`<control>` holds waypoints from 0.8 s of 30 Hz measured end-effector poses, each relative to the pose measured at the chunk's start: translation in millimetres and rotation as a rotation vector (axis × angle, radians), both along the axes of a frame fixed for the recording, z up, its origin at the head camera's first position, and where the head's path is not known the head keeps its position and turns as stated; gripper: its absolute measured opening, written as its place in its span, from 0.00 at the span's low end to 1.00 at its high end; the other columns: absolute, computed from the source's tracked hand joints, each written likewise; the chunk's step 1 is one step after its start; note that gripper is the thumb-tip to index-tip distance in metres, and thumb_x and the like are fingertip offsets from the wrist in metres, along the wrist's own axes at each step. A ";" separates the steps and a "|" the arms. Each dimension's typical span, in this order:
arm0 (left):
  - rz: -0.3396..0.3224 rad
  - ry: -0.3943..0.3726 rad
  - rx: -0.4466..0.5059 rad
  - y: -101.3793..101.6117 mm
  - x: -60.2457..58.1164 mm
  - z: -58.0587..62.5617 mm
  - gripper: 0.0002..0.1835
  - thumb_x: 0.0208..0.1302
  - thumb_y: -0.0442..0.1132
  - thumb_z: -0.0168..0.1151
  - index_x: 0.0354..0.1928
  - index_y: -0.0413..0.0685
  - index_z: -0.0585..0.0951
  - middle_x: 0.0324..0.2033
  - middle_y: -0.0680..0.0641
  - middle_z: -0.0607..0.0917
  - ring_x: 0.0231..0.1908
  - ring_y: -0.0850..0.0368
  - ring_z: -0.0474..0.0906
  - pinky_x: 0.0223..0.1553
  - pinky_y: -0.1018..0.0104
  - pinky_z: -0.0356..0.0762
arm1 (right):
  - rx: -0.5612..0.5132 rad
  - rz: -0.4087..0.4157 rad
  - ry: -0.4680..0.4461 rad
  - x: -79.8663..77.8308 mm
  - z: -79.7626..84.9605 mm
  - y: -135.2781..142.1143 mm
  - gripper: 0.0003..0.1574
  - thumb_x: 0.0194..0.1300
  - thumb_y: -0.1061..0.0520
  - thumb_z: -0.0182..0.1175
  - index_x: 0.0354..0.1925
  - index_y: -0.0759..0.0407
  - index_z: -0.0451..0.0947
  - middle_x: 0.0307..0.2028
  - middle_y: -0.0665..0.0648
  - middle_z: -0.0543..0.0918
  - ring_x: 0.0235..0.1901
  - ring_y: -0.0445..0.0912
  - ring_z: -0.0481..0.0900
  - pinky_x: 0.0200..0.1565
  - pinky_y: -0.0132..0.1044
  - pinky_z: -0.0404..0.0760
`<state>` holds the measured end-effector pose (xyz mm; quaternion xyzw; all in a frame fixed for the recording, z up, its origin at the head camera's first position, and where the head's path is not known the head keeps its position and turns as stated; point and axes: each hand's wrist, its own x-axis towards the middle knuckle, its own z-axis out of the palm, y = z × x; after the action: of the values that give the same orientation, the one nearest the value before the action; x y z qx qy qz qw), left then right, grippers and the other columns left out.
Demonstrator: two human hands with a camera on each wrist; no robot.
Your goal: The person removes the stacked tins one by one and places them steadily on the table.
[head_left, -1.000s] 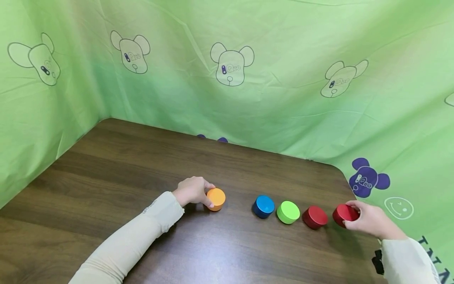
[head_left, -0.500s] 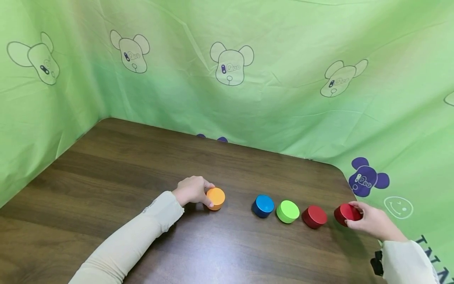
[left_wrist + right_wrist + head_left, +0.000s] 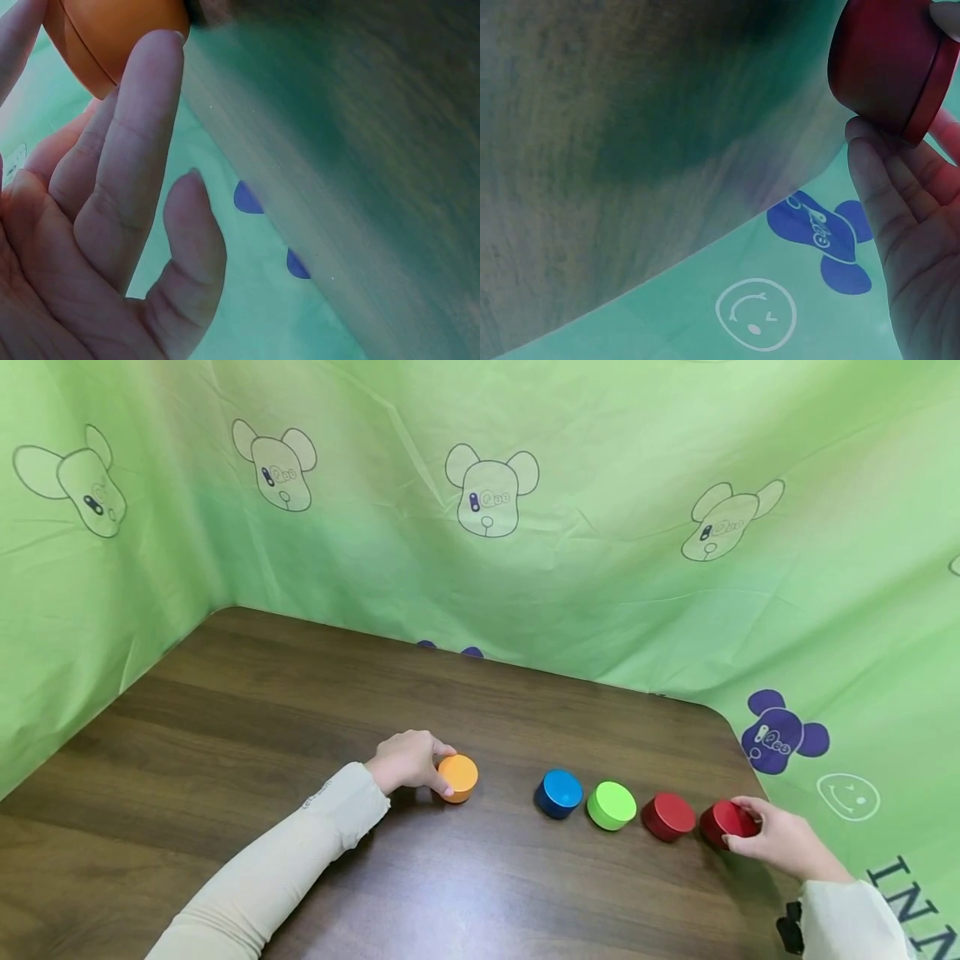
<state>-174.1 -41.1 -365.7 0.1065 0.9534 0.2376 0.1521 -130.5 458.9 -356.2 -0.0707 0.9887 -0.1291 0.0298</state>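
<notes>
My left hand (image 3: 408, 762) pinches a small round orange tin (image 3: 458, 777) between thumb and fingers, near the middle of the table. A seam runs round this orange tin (image 3: 112, 37) in the left wrist view. At the right end of a row, my right hand (image 3: 787, 837) grips a red tin (image 3: 726, 823) by its sides. In the right wrist view the same red tin (image 3: 885, 64) shows a lid seam; whether it touches the table is unclear. Left of it stand another red tin (image 3: 668, 817), a light green tin (image 3: 611, 806) and a blue tin (image 3: 558, 793).
The brown wooden table (image 3: 247, 710) has rounded far corners. A green printed cloth (image 3: 585, 585) hangs behind it and along both sides. A gap separates the orange tin from the blue one. A small black object (image 3: 790, 928) shows beside the right sleeve.
The right hand has lowered its red tin, which now sits lower and closer to the other red tin. My left hand stays on the orange tin, and the row stands as before.
</notes>
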 end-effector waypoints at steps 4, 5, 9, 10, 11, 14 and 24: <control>0.007 -0.005 0.010 -0.9 0.6 0.4 0.33 0.41 0.50 0.79 0.55 0.64 0.82 0.55 0.50 0.81 0.48 0.47 0.78 0.27 0.63 0.70 | 0.009 -0.007 -0.002 1.2 -2.9 -0.9 0.37 0.47 0.56 0.69 0.50 0.78 0.71 0.34 0.63 0.82 0.30 0.46 0.76 0.30 0.39 0.73; 0.008 -0.005 0.012 -1.0 0.6 0.4 0.33 0.41 0.50 0.79 0.55 0.64 0.82 0.56 0.50 0.80 0.48 0.47 0.78 0.27 0.63 0.70 | 0.009 -0.009 -0.003 1.3 -3.5 -0.8 0.37 0.47 0.56 0.69 0.50 0.78 0.71 0.34 0.64 0.82 0.30 0.47 0.76 0.30 0.40 0.73; 0.007 -0.006 0.018 -2.0 0.3 -0.2 0.33 0.41 0.50 0.79 0.56 0.64 0.82 0.56 0.50 0.80 0.49 0.47 0.78 0.27 0.63 0.70 | 0.012 -0.005 -0.019 0.6 -4.6 -1.4 0.37 0.48 0.56 0.69 0.51 0.78 0.70 0.35 0.66 0.82 0.30 0.47 0.75 0.29 0.40 0.72; 0.006 -0.008 0.018 -1.8 0.2 -0.2 0.33 0.41 0.50 0.79 0.55 0.64 0.82 0.56 0.50 0.80 0.49 0.47 0.78 0.27 0.63 0.70 | 0.014 -0.005 -0.020 0.9 -4.9 -1.4 0.37 0.48 0.55 0.69 0.51 0.78 0.70 0.35 0.65 0.82 0.29 0.46 0.75 0.29 0.40 0.72; 0.005 -0.009 0.018 -1.7 0.0 -0.3 0.33 0.41 0.50 0.79 0.55 0.64 0.82 0.56 0.50 0.80 0.49 0.47 0.78 0.27 0.64 0.70 | 0.016 -0.006 -0.024 1.1 -5.2 -1.6 0.37 0.48 0.55 0.69 0.52 0.77 0.71 0.34 0.65 0.82 0.29 0.45 0.74 0.29 0.39 0.71; 0.005 -0.015 0.016 -1.1 -0.3 0.2 0.33 0.42 0.50 0.79 0.56 0.64 0.82 0.56 0.50 0.80 0.50 0.48 0.77 0.27 0.64 0.71 | 0.018 0.000 -0.024 1.0 -6.2 -2.1 0.37 0.48 0.55 0.68 0.52 0.77 0.71 0.34 0.64 0.82 0.27 0.44 0.72 0.29 0.39 0.71; 0.009 -0.021 -0.004 -1.4 -0.5 1.8 0.33 0.41 0.51 0.79 0.56 0.65 0.82 0.56 0.50 0.80 0.49 0.46 0.78 0.29 0.62 0.71 | 0.021 -0.008 -0.034 -2.0 -6.6 -5.2 0.37 0.48 0.56 0.68 0.51 0.79 0.70 0.34 0.65 0.82 0.30 0.47 0.74 0.29 0.40 0.72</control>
<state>-174.6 -42.5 -363.9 0.0993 0.9528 0.2373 0.1614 -132.5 453.7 -362.7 -0.0643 0.9896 -0.1198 0.0468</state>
